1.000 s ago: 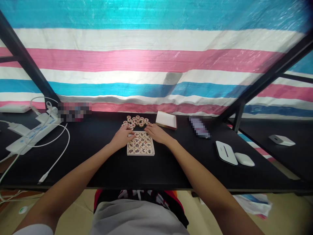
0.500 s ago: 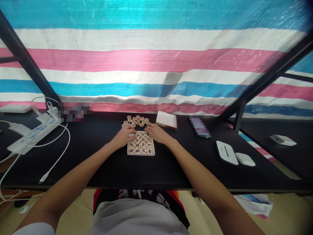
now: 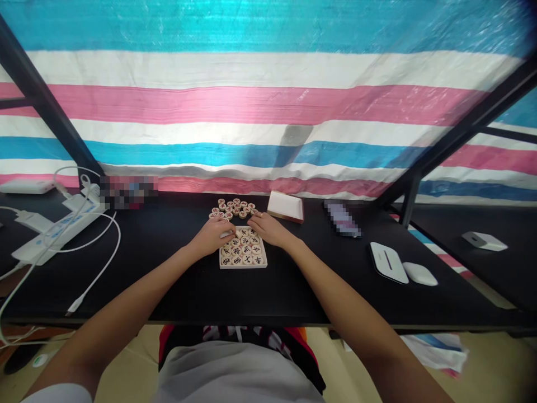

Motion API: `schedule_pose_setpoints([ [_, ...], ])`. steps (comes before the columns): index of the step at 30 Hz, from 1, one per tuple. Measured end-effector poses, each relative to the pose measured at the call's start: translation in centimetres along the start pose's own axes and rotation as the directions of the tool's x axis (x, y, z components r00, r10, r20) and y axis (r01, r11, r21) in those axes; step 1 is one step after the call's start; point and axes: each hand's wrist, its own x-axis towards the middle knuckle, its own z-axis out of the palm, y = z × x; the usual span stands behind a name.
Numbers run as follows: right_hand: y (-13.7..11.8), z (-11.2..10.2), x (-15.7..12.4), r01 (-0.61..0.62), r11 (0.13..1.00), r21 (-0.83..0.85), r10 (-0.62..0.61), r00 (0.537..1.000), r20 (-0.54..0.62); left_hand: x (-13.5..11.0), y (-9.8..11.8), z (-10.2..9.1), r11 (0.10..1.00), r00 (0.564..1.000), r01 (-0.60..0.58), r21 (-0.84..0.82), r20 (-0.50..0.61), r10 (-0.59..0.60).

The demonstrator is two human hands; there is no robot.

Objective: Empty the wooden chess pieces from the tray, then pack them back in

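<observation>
A shallow white box [image 3: 243, 266] holds rows of round wooden Chinese chess pieces [image 3: 246, 251] with black characters. My left hand [image 3: 212, 235] reaches over its far left corner, thumb and fingers closed on a Chinese chess piece [image 3: 237, 233] that looks tilted. At the far right corner is my right hand [image 3: 269, 228], its fingers bent against the box's rim; the fingertips are partly hidden. Behind the box lies a loose cluster of red-marked Chinese chess pieces [image 3: 237, 207], some close to my fingers.
An upturned box lid [image 3: 286, 206] lies behind my right hand. Further right are a blurred phone [image 3: 343, 218], a white flat device [image 3: 389, 262] and a white mouse [image 3: 420, 273]. On the left, a power strip [image 3: 59, 232] and white cables [image 3: 94, 280] cover the black desk [image 3: 268, 302].
My left fingers have moved slightly right and closed on a piece near the box's far side. The box sits a touch lower and further right. My right hand stays nearly still.
</observation>
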Motion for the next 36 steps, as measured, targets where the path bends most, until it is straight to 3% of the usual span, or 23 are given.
schedule_pose_setpoints([
  [6, 0.1, 0.1, 0.0, -0.011, 1.0, 0.02, 0.012, 1.0, -0.006, 0.0, 0.6, -0.2, 1.0, 1.0, -0.007, 0.025, 0.019, 0.006],
  [10, 0.0, 0.1, 0.0, -0.01, 1.0, 0.026, 0.01, 1.0, 0.004, -0.3, 0.4, -1.0, 0.997, 0.999, 0.03, -0.069, -0.03, -0.032],
  [13, 0.0, 0.0, 0.0, -0.054, 0.997, 0.055, 0.054, 0.999, 0.002, -0.6, -0.5, -1.4, 0.976, 0.989, 0.129, -0.177, -0.046, -0.139],
  [17, 0.0, 0.0, 0.0, -0.061, 0.995, 0.074, 0.061, 0.998, 0.003, -0.6, -1.5, -1.6, 0.899, 0.938, 0.343, -0.274, 0.037, -0.346],
  [20, 0.1, 0.1, 0.1, -0.032, 0.997, 0.067, 0.032, 0.999, 0.006, -0.6, -1.6, -1.9, 0.864, 0.906, 0.422, -0.274, 0.087, -0.415],
  [33, 0.2, 0.2, 0.0, -0.022, 0.995, 0.097, 0.023, 1.0, -0.016, -0.6, -1.9, -2.2, 0.836, 0.887, 0.462, -0.295, 0.13, -0.444],
  [36, 0.1, 0.1, 0.0, -0.054, 0.992, 0.118, 0.056, 0.998, -0.013, -0.7, -2.3, -1.7, 0.841, 0.906, 0.417, -0.345, 0.091, -0.412],
])
